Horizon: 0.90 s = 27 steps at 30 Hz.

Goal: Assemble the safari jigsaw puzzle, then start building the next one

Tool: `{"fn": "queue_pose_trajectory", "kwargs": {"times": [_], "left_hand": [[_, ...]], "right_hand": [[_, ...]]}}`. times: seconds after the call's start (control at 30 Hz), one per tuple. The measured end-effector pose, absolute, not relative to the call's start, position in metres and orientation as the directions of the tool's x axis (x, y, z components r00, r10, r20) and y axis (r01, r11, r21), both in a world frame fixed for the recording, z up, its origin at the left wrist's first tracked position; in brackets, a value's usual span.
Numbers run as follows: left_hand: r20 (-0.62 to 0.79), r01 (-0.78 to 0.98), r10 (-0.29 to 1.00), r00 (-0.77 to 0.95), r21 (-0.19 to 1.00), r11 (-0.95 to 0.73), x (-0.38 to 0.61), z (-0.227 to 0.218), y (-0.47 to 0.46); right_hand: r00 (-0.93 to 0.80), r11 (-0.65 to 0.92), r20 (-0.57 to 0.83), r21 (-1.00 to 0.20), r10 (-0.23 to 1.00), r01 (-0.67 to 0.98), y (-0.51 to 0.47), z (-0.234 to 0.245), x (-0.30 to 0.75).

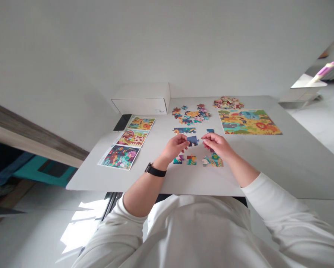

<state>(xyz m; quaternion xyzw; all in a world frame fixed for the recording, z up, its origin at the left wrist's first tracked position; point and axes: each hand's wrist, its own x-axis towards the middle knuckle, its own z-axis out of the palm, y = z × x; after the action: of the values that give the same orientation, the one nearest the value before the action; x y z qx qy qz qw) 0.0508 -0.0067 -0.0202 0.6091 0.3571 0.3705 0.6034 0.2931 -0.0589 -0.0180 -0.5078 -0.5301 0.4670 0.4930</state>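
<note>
My left hand (176, 145) pinches a dark blue puzzle piece (193, 140) between thumb and fingertips, just above the table. Close to the piece's right side is my right hand (217, 144), its fingers bent and slightly apart, with nothing visible in them. Beyond the hands lie a joined strip of puzzle pieces (184, 130) and a blue piece (210, 130). Nearer me are a purple-and-teal piece (178, 159), a red-and-orange piece (191, 160) and a joined corner section (216, 160), partly hidden by my right hand.
Loose pieces (192, 114) lie farther back, with another pile (228, 102) at the back right. An assembled animal puzzle (249, 122) lies right. Picture sheets (120, 156), a phone (122, 123) and a white box (141, 104) are left.
</note>
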Motion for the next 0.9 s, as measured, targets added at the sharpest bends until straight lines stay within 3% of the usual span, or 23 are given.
{"fn": "queue_pose_trajectory", "kwargs": {"times": [0.3, 0.5, 0.9], "left_hand": [[0.031, 0.033, 0.856, 0.516, 0.998, -0.056, 0.0516, -0.0221, -0.0076], [0.048, 0.064, 0.857, 0.514, 0.994, -0.094, 0.0512, -0.0166, -0.0095], [0.103, 0.006, 0.937, 0.332, 0.994, -0.112, 0.0486, -0.0185, -0.0023]], "right_hand": [[-0.152, 0.040, 0.015, -0.985, 0.988, 0.167, -0.0608, -0.0185, 0.2874], [-0.088, 0.051, 0.037, -0.985, 0.995, 0.164, -0.0604, -0.0165, 0.2913], [0.014, 0.019, 0.020, -0.998, 1.000, 0.067, -0.0591, -0.0182, 0.2955]]}}
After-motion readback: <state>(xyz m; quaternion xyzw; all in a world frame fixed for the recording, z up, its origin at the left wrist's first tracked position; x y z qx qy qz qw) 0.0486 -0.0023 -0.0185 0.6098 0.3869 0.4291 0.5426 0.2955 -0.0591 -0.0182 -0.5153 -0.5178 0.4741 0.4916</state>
